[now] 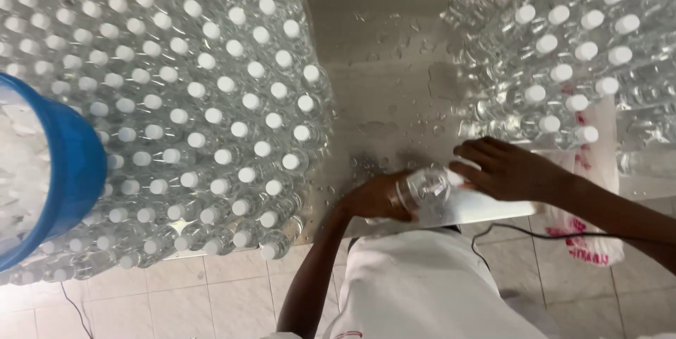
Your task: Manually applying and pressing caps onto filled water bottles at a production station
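The left hand [372,199] wraps the body of a clear plastic bottle [426,187] lying tilted at the near edge of the wet metal table [384,64]. The right hand [503,168] rests on its far end, fingers curled over it. Capped bottles [211,99] stand packed on the left; more bottles [563,43] on the right. A blue tub [67,170] holds white caps.

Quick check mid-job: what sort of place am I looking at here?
Probably a small water-bottling workshop: massed capped bottles on a wet metal table, a blue tub, and both hands, left and right, holding one clear bottle.
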